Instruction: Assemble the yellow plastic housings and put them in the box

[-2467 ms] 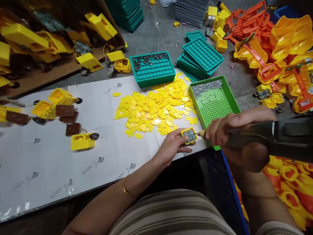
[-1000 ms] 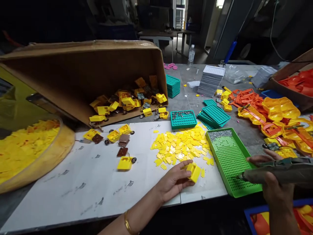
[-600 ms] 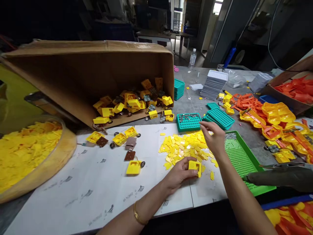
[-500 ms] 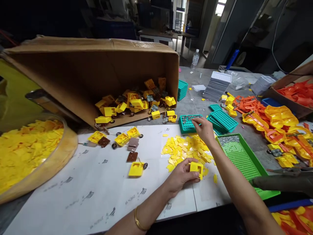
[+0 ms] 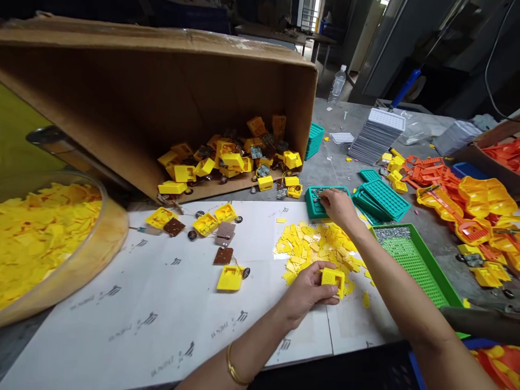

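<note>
My left hand (image 5: 305, 292) is closed around a yellow plastic housing (image 5: 332, 281) that has a cut-out window and a patch of small holes. It is held just above the white sheet, in front of a pile of flat yellow pieces (image 5: 312, 246). Farther forward, my right hand (image 5: 339, 206) reaches over a teal tray (image 5: 314, 208) with small round metal parts in its top. Its fingertips are pinched together at those parts; whatever lies between them is too small to make out. On the sheet to the left lie yellow housings (image 5: 229, 279) with wheels and brown boards (image 5: 223, 255) wired to them.
A cardboard box (image 5: 309, 108) on its side spills yellow housings. Left stands a tub (image 5: 116, 233) of yellow pieces. To the right are a green perforated tray (image 5: 418, 276), stacked teal trays (image 5: 384, 200), a stack of white trays (image 5: 376, 135) and orange parts (image 5: 430, 173).
My right hand has dipped lower onto the teal tray's metal parts. My left hand keeps hold of the yellow housing. The whole view has shifted slightly.
</note>
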`<state>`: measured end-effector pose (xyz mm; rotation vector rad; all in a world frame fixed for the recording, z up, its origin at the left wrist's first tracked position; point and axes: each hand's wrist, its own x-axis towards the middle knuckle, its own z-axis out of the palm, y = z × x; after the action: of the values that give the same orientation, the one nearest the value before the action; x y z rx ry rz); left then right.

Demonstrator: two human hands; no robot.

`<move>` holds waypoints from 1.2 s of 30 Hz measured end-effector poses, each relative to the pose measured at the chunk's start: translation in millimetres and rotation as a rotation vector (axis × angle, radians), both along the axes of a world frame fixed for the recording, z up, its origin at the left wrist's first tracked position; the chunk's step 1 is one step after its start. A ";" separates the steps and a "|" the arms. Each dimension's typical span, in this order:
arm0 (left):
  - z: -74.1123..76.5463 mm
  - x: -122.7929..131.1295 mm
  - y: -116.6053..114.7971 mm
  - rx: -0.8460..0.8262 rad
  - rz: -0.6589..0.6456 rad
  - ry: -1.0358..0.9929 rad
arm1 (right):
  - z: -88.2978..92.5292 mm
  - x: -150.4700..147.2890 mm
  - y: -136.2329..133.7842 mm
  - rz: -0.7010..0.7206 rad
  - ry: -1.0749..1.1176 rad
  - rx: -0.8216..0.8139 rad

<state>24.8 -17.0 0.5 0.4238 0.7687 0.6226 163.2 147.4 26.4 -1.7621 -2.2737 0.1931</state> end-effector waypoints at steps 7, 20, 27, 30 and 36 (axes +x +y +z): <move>2.3 -0.8 1.1 -0.017 0.018 0.039 | 12.6 9.0 10.0 0.017 0.101 -0.105; 3.1 -2.6 2.2 -0.008 0.035 0.010 | 16.4 -2.1 24.6 0.065 0.233 -0.266; 6.2 -12.3 15.9 0.015 0.278 0.041 | 24.8 -1.2 3.8 0.045 0.316 -0.260; 3.9 -17.7 23.3 0.024 0.397 -0.005 | 22.3 -1.5 -36.6 0.128 0.607 -0.284; 3.5 -22.1 27.7 0.052 0.430 -0.014 | -3.6 -10.6 -110.1 0.264 0.465 0.193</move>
<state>2.7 10.6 3.9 0.3012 0.8391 1.0480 152.6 37.3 22.8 -1.1710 -2.0860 0.3756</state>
